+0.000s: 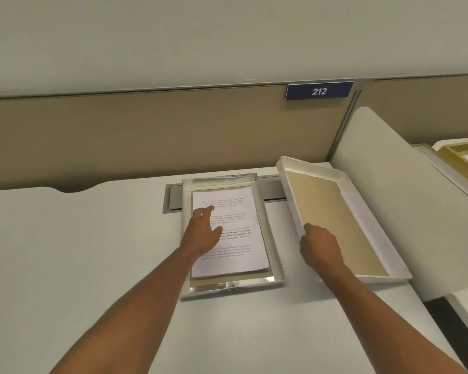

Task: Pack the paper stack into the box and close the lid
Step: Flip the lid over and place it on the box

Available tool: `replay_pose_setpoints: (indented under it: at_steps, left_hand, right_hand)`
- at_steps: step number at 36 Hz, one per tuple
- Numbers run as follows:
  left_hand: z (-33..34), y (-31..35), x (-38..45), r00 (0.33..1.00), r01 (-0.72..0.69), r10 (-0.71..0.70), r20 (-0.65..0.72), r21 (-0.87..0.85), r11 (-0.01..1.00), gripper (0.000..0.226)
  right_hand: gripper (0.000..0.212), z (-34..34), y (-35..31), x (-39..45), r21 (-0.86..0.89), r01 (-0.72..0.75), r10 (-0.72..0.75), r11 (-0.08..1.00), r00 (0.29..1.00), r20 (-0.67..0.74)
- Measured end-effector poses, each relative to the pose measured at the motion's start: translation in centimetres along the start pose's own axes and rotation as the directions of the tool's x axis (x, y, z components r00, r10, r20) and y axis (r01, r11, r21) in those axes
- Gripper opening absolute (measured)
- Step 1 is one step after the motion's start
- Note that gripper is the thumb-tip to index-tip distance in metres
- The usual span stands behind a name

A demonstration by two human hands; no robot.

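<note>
A shallow white box [274,255] lies open on the desk at centre. Inside it rests the paper stack [237,249], printed side up. My left hand [203,233] lies flat on the top sheet, fingers spread and pointing away from me. To the right sits the lid [335,220], upside down, white-walled with a tan inside, turned at an angle. My right hand [320,248] grips the lid's near left wall, and that side is lifted off the desk.
A tan partition [146,136] with a blue "212" sign [319,90] runs behind the desk [79,252]. A grey cable slot [173,201] lies behind the box. A white side panel [384,168] rises at right, with a yellowish tray [459,155] beyond it.
</note>
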State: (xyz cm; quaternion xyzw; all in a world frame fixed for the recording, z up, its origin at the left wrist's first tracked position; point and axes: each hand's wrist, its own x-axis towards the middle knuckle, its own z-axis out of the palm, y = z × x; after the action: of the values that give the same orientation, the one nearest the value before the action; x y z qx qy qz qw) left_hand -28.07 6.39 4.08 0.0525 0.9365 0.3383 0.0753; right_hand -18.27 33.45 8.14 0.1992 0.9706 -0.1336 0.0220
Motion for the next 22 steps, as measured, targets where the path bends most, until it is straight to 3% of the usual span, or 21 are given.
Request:
replay_pose_setpoints:
  at_steps: [7,12,14,17,22]
  left_hand:
    - [-0.6,1.7,-1.7,1.000,-0.019,0.018,-0.010,-0.043,0.999,0.068]
    - [-1.5,2.8,-2.4,0.996,0.044,-0.033,0.077,-0.145,0.988,0.076]
    - [-2.1,3.2,-2.6,0.992,0.072,-0.052,0.115,-0.173,0.982,0.077]
    - [-3.2,3.5,-3.0,0.980,0.145,-0.092,0.177,-0.317,0.937,0.072]
    - [-5.0,3.8,-4.1,0.943,0.296,-0.141,0.302,-0.567,0.769,0.061]
  right_hand:
    - [0.021,-5.7,-2.7,-2.8,0.061,0.108,-0.093,0.992,0.971,-0.221]
    - [0.024,-11.5,-4.8,-5.0,0.123,0.209,-0.153,0.970,0.920,-0.360]
    - [0.024,-13.8,-5.6,-5.6,0.224,0.272,-0.164,0.936,0.900,-0.404]
    - [0.025,-16.6,-6.7,-6.5,0.487,0.345,-0.139,0.802,0.901,-0.411]
    - [0.021,-18.2,-7.7,-6.6,0.869,0.302,-0.143,0.391,0.953,-0.267]
